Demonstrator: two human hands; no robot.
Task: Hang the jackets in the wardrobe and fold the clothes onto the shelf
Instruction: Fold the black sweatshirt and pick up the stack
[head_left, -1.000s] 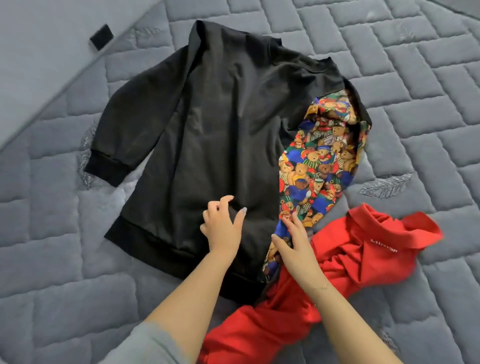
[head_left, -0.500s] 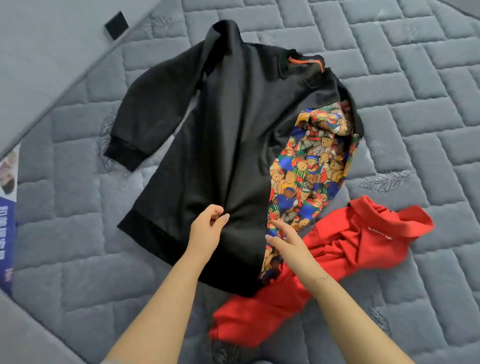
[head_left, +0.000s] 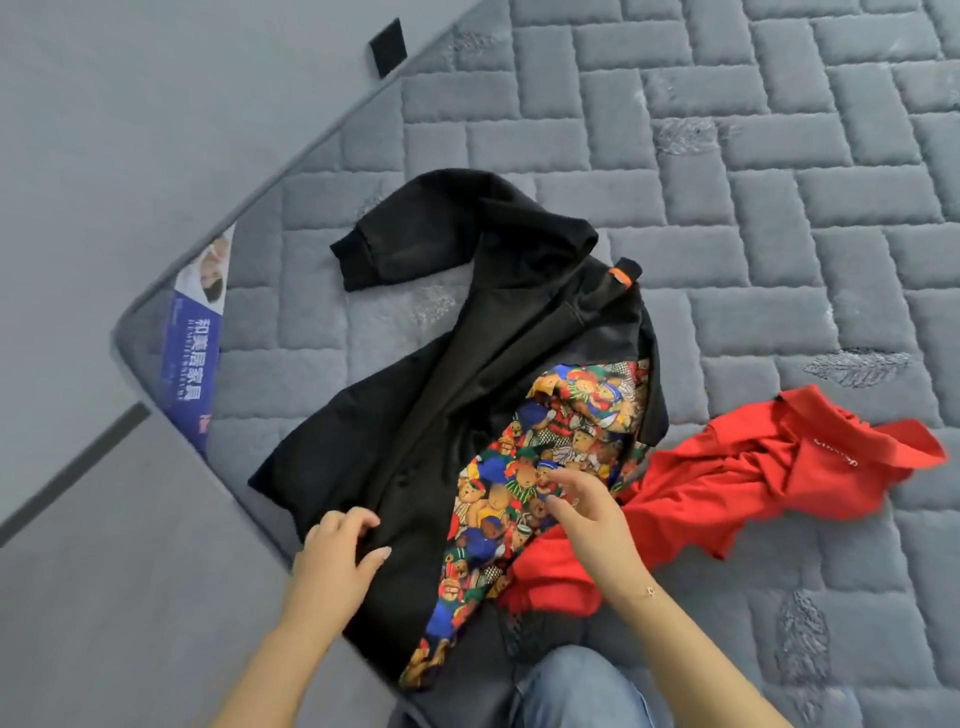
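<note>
Black sweatshirt (head_left: 415, 415) lies on the mattress (head_left: 727, 208), pinched by the left hand (head_left: 337, 551); right hand (head_left: 587, 509) hovers, fingers loosely spread.

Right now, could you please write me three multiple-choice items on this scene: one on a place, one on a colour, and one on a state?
1. Where does the red garment lie, in the picture, relative to the black jacket?
A. To its right
B. To its left
C. Folded on top of it

2. What colour is the small tab at the black jacket's collar?
A. Green
B. Orange
C. White

3. What is the left hand doing?
A. Hanging idle, away from the clothes
B. Lifting the red garment
C. Taking a grip on the black jacket's fabric

Answers:
1. A: the red garment spreads out on the mattress to the jacket's right.
2. B: the tab is bright orange.
3. C: its fingers curl into the black cloth near the hem.
</note>
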